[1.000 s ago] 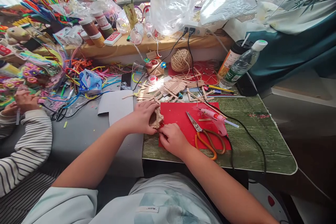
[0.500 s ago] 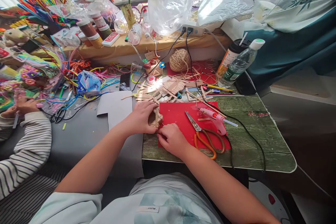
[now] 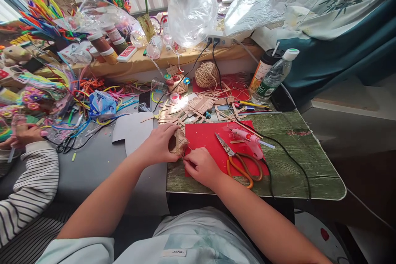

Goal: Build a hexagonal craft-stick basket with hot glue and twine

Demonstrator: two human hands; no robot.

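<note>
My left hand [image 3: 159, 142] is closed around a small brown craft piece [image 3: 179, 142] that looks built of wooden sticks and twine. Part of that piece is hidden by the palm and thumb. At its lower right corner my right hand [image 3: 201, 165] pinches what appears to be a thin strand of twine, mostly covered by the fingertips. A red sheet [image 3: 204, 132] lies beneath the right hand. On the sheet rest scissors [image 3: 239, 161] with orange-brown handles and a pink glue gun [image 3: 249, 141] holding a glue stick.
Behind the hands lie scattered wooden sticks [image 3: 198, 107] and a ball of twine [image 3: 206, 74]. A water bottle [image 3: 275, 76] stands at the back right. The glue gun's black cord [image 3: 287, 152] crosses the table. At far left is another person's striped sleeve [image 3: 40, 169].
The craft piece and my left hand have shifted slightly left and turned a little. My right hand keeps its pinch beside the piece. The whole view has tilted slightly.
</note>
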